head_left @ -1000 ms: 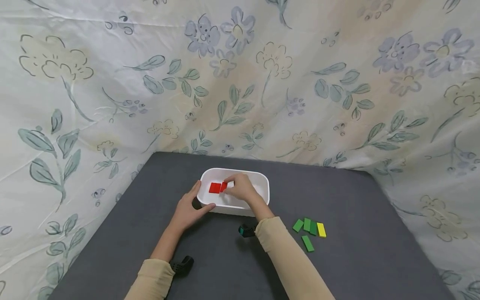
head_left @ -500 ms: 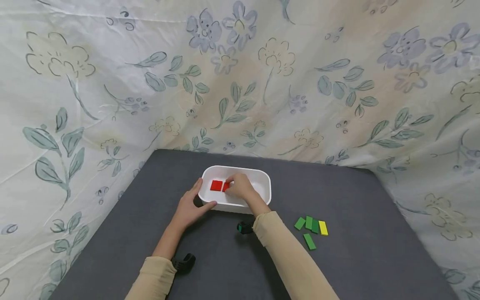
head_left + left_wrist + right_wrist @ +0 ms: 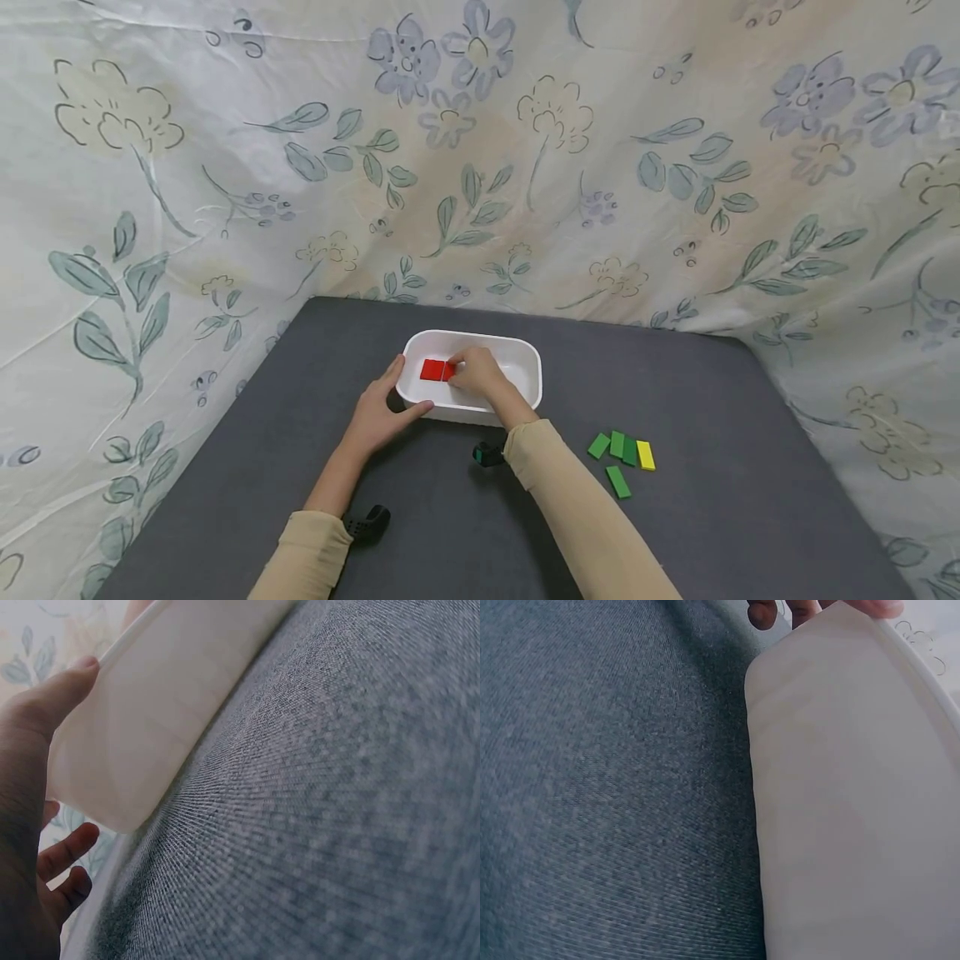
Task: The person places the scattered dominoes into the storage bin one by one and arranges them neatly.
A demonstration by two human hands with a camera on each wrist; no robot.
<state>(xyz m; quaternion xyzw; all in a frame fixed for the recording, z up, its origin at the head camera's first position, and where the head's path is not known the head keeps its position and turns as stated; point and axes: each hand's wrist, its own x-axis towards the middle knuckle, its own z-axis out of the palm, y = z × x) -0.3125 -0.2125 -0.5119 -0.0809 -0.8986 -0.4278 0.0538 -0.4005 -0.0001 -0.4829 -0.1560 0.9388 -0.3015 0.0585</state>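
In the head view a white plastic box [image 3: 468,412] stands on the dark table. My left hand [image 3: 377,415] steadies its left end, thumb on the near rim and fingers round the far side. The left wrist view shows that thumb [image 3: 79,675] at the rim. Inside the box lie red tiles [image 3: 431,369] on the left. My right hand [image 3: 482,377] reaches in over the near rim and pinches another red tile [image 3: 449,372] between thumb and index finger, right beside them. The box wall [image 3: 840,787] hides my right hand in the right wrist view.
To the right of the box, several green tiles [image 3: 618,481] lie loose on the grey cloth [image 3: 720,467], with a yellow tile [image 3: 646,455] beside them. A flowered curtain [image 3: 480,167] hangs behind the table and along both sides.
The red tile in my right hand shifted slightly right, opening a gap, then moved back left close to the other red tiles. My left hand has stayed on the box.
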